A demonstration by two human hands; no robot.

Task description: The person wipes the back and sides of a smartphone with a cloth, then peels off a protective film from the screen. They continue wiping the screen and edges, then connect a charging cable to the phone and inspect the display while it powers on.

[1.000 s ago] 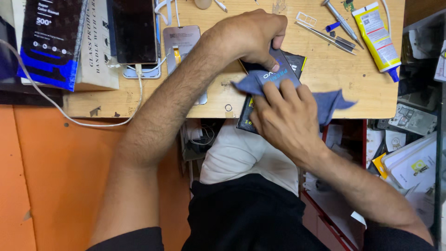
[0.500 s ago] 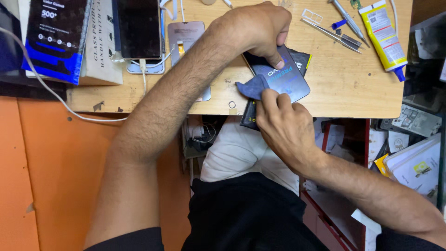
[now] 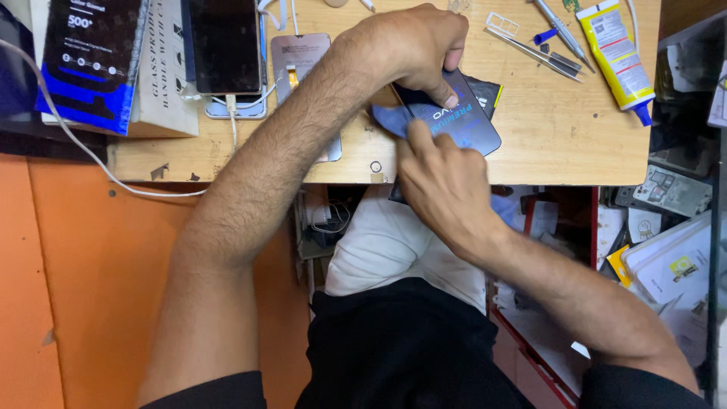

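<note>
A dark phone lies tilted at the near edge of the wooden bench. My left hand reaches across from the left and pins the phone's top with thumb and fingers. My right hand presses a bunched blue cloth against the phone's left side with its fingertips. Most of the cloth is hidden under that hand. A black packet lies beneath the phone.
A yellow glue tube, tweezers and a screwdriver lie at the back right. A second phone on a white cable, a pinkish back panel and boxes sit at the left. Cluttered shelves stand at the right.
The cloth, spread out to the right a second ago, is now bunched at the phone's left edge. My right hand has slid left and down, uncovering the phone's face.
</note>
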